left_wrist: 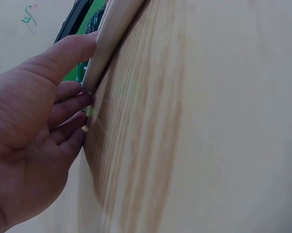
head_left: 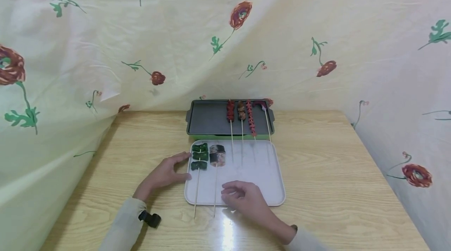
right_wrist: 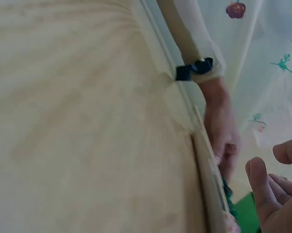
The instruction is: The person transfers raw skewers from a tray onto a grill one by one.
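Note:
A white tray (head_left: 246, 176) lies on the table. On its left part are a skewer of green pepper pieces (head_left: 200, 156) and a skewer of dark-and-pale slices (head_left: 217, 155), sticks past the near rim. My left hand (head_left: 167, 170) rests at the tray's left rim, thumb and fingers spread along it; in the left wrist view the thumb (left_wrist: 78, 48) touches the rim. Over the tray's near part my right hand (head_left: 244, 198) hovers, fingers loosely bent. Nothing lies between its thumb and fingers (right_wrist: 265, 189) in the right wrist view.
Behind the tray stands a dark griddle pan (head_left: 208, 116) with a green base. Several skewers lie on its right half: red chunks (head_left: 230, 111), browned chunks (head_left: 241, 111), small red pieces (head_left: 250, 118) and a purple curled tentacle (head_left: 260, 104). A flowered cloth (head_left: 183, 47) hangs behind the table.

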`<action>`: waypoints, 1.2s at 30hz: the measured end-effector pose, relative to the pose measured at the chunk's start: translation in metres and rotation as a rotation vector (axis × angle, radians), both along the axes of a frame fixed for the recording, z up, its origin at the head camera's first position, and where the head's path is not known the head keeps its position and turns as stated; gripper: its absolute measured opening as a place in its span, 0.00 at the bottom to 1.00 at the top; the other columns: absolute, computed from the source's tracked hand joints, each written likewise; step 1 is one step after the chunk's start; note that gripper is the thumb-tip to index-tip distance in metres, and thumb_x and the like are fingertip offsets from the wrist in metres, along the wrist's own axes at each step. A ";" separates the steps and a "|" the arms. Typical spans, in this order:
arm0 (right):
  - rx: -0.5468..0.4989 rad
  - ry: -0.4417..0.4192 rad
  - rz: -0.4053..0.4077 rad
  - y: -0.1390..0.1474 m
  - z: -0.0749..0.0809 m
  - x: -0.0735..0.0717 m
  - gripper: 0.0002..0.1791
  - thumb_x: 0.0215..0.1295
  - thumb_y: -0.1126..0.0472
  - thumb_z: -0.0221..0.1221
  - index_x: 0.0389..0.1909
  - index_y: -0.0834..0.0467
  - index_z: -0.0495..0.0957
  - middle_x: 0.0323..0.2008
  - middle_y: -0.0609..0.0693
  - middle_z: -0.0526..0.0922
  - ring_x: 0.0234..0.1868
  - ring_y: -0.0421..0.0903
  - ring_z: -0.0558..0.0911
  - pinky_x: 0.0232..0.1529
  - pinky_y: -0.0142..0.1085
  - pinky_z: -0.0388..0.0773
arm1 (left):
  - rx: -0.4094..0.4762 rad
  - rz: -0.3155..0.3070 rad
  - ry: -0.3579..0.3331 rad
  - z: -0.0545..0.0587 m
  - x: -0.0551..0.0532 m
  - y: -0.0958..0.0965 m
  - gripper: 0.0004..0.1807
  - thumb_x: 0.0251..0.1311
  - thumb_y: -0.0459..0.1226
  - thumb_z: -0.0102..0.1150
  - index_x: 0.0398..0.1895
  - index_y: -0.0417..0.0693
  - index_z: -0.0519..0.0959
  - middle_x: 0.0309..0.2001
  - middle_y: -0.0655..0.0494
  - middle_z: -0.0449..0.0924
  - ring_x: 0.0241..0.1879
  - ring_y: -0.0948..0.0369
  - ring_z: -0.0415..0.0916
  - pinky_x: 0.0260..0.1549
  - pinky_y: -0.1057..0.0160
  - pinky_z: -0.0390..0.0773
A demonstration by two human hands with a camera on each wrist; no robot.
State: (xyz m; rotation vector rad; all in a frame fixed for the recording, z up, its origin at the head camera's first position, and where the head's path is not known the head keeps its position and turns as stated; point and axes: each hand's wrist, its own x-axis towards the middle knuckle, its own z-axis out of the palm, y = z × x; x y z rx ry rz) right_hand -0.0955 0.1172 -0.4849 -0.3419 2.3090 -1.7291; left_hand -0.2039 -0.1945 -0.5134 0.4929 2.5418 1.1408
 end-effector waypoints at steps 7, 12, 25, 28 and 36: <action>0.000 -0.051 -0.033 -0.010 -0.013 0.013 0.18 0.66 0.56 0.67 0.51 0.63 0.84 0.38 0.50 0.89 0.35 0.41 0.87 0.39 0.31 0.87 | -0.009 -0.003 0.002 0.000 0.000 -0.001 0.45 0.57 0.51 0.75 0.76 0.51 0.67 0.77 0.48 0.62 0.78 0.46 0.55 0.76 0.44 0.57; -0.044 -0.119 -0.011 -0.013 -0.017 0.017 0.21 0.67 0.57 0.65 0.55 0.66 0.81 0.37 0.52 0.88 0.29 0.46 0.88 0.30 0.37 0.89 | -0.005 -0.003 0.002 0.000 0.000 -0.001 0.45 0.57 0.51 0.75 0.76 0.51 0.68 0.77 0.49 0.62 0.78 0.47 0.55 0.76 0.44 0.57; -0.060 -0.225 0.053 -0.020 -0.018 0.015 0.23 0.64 0.62 0.66 0.57 0.72 0.77 0.28 0.53 0.88 0.24 0.48 0.87 0.27 0.36 0.88 | 0.000 -0.007 0.003 0.000 0.000 -0.001 0.45 0.57 0.50 0.75 0.76 0.50 0.67 0.77 0.49 0.62 0.78 0.48 0.55 0.76 0.45 0.57; -0.092 -0.257 0.067 -0.021 -0.020 0.014 0.24 0.65 0.63 0.66 0.57 0.73 0.76 0.28 0.55 0.88 0.24 0.48 0.87 0.28 0.37 0.88 | 0.001 -0.007 0.009 -0.001 0.000 -0.001 0.44 0.57 0.50 0.75 0.76 0.50 0.68 0.77 0.49 0.63 0.78 0.47 0.56 0.76 0.44 0.58; -0.199 -0.353 0.068 -0.024 -0.027 0.011 0.25 0.67 0.63 0.65 0.59 0.74 0.74 0.31 0.60 0.89 0.22 0.45 0.85 0.21 0.39 0.87 | 0.001 -0.013 0.015 -0.001 -0.001 -0.002 0.44 0.57 0.51 0.75 0.76 0.50 0.68 0.77 0.50 0.63 0.78 0.48 0.56 0.76 0.45 0.58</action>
